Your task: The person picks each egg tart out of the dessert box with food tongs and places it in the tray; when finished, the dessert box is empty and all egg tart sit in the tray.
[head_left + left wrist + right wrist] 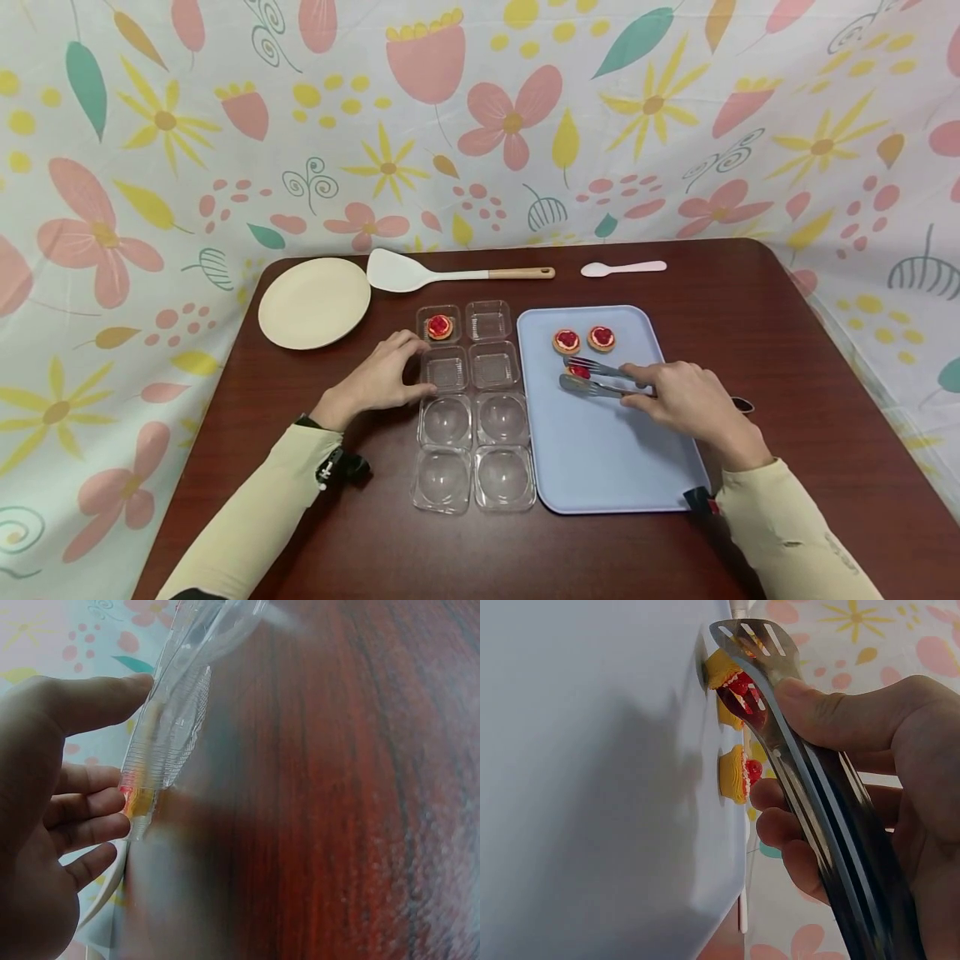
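My right hand (pixel 686 404) grips metal tongs (pixel 817 802) over the blue tray (pixel 600 467). The slotted tips stand on either side of a small red-topped tart (pixel 578 372); in the right wrist view they overlap it. Two more tarts, a left one (pixel 566 341) and a right one (pixel 602 337), sit just behind it on the tray. At the left edge of a clear plastic container (pixel 470 367), my left hand (pixel 380 372) rests with thumb and fingers spread loosely along the side. One tart (pixel 439 327) lies in the container's back left compartment.
A cream plate (pixel 315 303) is at the back left, with a white spatula (pixel 450 275) beside it. Behind the tray lies a small pale spoon (pixel 624 268). The container's domed lid half (pixel 474 450) lies open towards me. A flowered cloth (pixel 480 125) hangs behind the table.
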### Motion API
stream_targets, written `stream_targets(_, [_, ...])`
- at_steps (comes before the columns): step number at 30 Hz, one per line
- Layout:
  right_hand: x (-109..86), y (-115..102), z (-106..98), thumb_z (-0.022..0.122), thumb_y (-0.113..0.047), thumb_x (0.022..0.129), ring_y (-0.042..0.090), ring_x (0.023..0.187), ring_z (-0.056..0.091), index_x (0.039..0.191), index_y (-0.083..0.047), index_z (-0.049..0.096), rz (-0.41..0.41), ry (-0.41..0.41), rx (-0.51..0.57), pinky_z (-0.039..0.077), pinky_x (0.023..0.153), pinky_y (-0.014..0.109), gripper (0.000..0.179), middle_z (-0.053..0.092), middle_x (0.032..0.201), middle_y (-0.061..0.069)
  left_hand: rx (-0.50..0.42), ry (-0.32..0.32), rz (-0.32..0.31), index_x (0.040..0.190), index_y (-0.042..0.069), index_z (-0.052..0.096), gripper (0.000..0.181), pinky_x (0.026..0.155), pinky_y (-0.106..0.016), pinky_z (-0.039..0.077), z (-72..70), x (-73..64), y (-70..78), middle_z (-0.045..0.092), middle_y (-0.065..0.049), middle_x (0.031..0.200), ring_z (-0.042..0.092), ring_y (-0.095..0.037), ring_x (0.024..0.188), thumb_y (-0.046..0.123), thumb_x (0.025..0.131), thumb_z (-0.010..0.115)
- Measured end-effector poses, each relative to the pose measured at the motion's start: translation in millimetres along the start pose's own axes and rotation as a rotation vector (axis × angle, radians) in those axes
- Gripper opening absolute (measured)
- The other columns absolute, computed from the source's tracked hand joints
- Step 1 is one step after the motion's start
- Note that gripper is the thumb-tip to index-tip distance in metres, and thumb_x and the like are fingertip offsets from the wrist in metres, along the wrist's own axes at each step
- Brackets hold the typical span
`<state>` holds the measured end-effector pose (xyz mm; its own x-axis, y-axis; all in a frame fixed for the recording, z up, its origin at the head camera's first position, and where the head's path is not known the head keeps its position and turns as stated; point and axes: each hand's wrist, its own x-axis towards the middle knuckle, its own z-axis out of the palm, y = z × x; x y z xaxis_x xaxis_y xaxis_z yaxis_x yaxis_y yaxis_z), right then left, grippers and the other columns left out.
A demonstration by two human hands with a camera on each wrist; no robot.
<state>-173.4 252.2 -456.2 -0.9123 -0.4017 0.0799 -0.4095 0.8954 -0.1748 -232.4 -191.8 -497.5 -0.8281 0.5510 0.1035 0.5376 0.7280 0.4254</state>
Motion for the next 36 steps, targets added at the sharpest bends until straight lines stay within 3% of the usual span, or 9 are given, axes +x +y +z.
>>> stream_targets(15, [1.0, 2.0, 2.8, 0.084, -0.038, 0.072, 0.006, 0.054, 0.043, 0.117, -0.010, 0.071, -0.013, -0.026, 0.008, 0.032, 0.043, 0.025, 0.055, 0.060, 0.065, -0.008, -0.002, 0.014, 0.018, 0.122, 0.003, 0.061, 0.064, 0.097, -0.048, 0.041, 1.2, 0.6, -1.2, 0.057, -0.007, 0.114, 0.051, -0.023, 0.113, 0.042, 0.075, 0.080])
stream_targets(30, [-0.2, -2.6, -4.6, 0.085, -0.037, 0.071, 0.004, 0.055, 0.043, 0.117, -0.011, 0.071, -0.065, 0.006, 0.036, 0.033, 0.044, 0.023, 0.055, 0.061, 0.067, -0.009, 0.010, -0.001, -0.002, 0.122, 0.005, 0.061, 0.063, 0.099, -0.046, 0.040, -0.1, 0.1, -1.4, 0.056, -0.005, 0.114, 0.050, -0.022, 0.113, 0.045, 0.076, 0.079])
stream_targets(36, [8.0, -6.5, -8.0, 0.085, -0.038, 0.072, 0.004, 0.055, 0.044, 0.120, -0.013, 0.070, -0.096, 0.045, 0.035, 0.033, 0.044, 0.023, 0.056, 0.069, 0.076, -0.002, 0.040, 0.001, 0.019, 0.121, 0.004, 0.061, 0.063, 0.098, -0.046, 0.040, -1.6, 0.7, 0.6, 0.056, -0.006, 0.114, 0.050, -0.025, 0.113, 0.045, 0.076, 0.079])
